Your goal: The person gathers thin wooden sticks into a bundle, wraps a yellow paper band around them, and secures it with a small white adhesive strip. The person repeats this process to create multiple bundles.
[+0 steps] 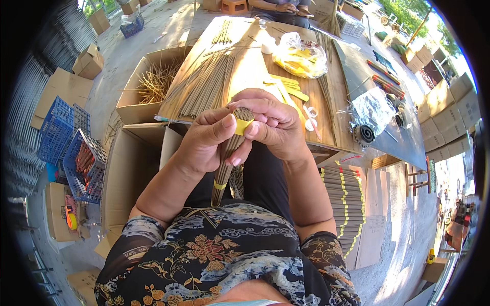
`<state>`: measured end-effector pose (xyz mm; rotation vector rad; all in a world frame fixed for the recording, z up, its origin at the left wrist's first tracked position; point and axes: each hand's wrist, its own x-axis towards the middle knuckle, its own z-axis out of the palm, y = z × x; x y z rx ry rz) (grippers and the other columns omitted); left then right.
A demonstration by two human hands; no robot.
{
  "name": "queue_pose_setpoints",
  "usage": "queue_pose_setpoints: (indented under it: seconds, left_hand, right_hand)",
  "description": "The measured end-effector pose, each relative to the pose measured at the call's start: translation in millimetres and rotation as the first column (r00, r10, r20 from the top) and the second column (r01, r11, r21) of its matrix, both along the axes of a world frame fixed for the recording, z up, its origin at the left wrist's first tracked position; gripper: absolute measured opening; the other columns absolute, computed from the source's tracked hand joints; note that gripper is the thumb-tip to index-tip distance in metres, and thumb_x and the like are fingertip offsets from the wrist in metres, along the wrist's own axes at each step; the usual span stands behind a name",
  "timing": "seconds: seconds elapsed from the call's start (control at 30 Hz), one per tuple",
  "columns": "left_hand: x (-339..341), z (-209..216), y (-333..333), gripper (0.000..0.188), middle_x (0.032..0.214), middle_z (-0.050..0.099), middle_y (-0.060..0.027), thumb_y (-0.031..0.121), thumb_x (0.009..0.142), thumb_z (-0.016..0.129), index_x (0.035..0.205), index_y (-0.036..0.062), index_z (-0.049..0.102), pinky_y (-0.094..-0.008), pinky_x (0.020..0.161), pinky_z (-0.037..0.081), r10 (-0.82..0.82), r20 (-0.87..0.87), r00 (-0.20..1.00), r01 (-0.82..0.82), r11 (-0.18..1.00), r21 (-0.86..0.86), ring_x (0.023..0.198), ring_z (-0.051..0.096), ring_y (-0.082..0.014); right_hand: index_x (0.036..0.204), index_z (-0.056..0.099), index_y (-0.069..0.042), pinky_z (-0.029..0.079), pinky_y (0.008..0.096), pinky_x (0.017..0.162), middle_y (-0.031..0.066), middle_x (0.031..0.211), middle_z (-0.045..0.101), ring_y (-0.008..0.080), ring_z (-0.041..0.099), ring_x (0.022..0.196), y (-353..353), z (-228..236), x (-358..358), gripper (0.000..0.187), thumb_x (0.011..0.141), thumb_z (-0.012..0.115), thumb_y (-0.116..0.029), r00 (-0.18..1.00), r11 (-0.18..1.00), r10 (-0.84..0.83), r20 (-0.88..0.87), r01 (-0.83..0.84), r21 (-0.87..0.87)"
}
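Between my hands, above my lap, is a bundle of thin brown incense sticks (232,148), its round end tilted up toward the table. A yellow paper band (242,126) wraps the bundle just below that end, and a second yellow band (220,186) circles it lower down, near my shirt. My left hand (206,140) is closed around the upper part, its thumb beside the yellow band. My right hand (278,122) pinches the band's right side between thumb and fingers, with the other fingers curled over the bundle's end.
Loose sticks (209,84) lie on the wooden table (250,66) ahead, with yellow strips (291,86), a tape roll (311,124) and a plastic bag (301,56). Cardboard boxes (127,168) and blue crates (84,168) stand left. Banded bundles (343,204) lie right. Another person (283,13) sits beyond.
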<state>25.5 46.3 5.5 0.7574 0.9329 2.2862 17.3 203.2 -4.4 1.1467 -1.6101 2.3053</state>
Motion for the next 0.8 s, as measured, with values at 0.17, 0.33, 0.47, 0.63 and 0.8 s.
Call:
queue_pose_setpoints:
  seconds: [0.17,0.33,0.47,0.63,0.8]
  left_hand:
    - [-8.4,-2.7,0.7,0.041,0.097,0.058,-0.0160,0.030,0.090,0.047,0.110,-0.0057,0.052,-0.0224,0.044,0.042,-0.022,0.020,1.000,0.022,0.999,0.025,0.050,0.051,-0.0138]
    - [-10.9,1.0,2.1,0.040,0.081,0.058,-0.0136,0.030,0.091,0.046,0.108,-0.0043,0.053,-0.0229,0.043,0.040,0.029,0.071,0.997,-0.028,1.000,-0.011,0.049,0.051,-0.0142]
    - [-13.3,-6.1,1.0,0.035,0.064,0.054,-0.0111,0.030,0.091,0.045,0.105,-0.0013,0.053,-0.0239,0.043,0.039,0.004,0.061,0.998,-0.003,1.000,-0.009,0.046,0.050,-0.0156]
    - [-12.9,-6.3,1.2,0.032,0.059,0.053,-0.0115,0.029,0.091,0.044,0.106,0.0003,0.051,-0.0246,0.042,0.038,-0.023,0.035,0.999,0.022,1.000,0.021,0.046,0.050,-0.0166]
    - [-17.8,-8.6,-0.5,0.036,0.064,0.055,-0.0100,0.031,0.090,0.046,0.111,0.0018,0.049,-0.0247,0.043,0.038,-0.042,0.015,0.999,0.042,0.999,0.006,0.047,0.050,-0.0172]
  right_hand:
    - [0.104,0.057,0.003,0.044,0.0278,0.079,0.0133,0.106,0.054,0.0176,0.054,0.093,3.1,-1.2,-8.4,0.029,0.080,0.063,-0.012,1.000,0.999,-0.003,0.012,0.003,0.033]
    - [0.102,0.058,0.002,0.043,0.0275,0.082,0.0115,0.106,0.054,0.0158,0.054,0.094,8.4,12.1,-3.7,0.027,0.080,0.062,-0.012,0.956,0.983,0.184,0.230,-0.173,-0.068]
    - [0.099,0.061,0.002,0.042,0.0276,0.084,0.0111,0.103,0.056,0.0166,0.054,0.093,4.9,12.4,-8.9,0.027,0.078,0.064,-0.015,0.974,0.998,0.053,0.221,-0.056,0.006]
    - [0.100,0.060,0.003,0.041,0.0284,0.085,0.0123,0.104,0.056,0.0185,0.053,0.095,10.7,8.7,-16.9,0.027,0.080,0.062,-0.015,1.000,0.993,-0.017,-0.012,0.018,0.120]
    - [0.108,0.058,-0.001,0.043,0.0279,0.085,0.0133,0.112,0.053,0.0193,0.053,0.101,15.5,7.4,-21.8,0.025,0.084,0.057,-0.008,0.995,0.992,0.095,-0.026,-0.093,0.087]
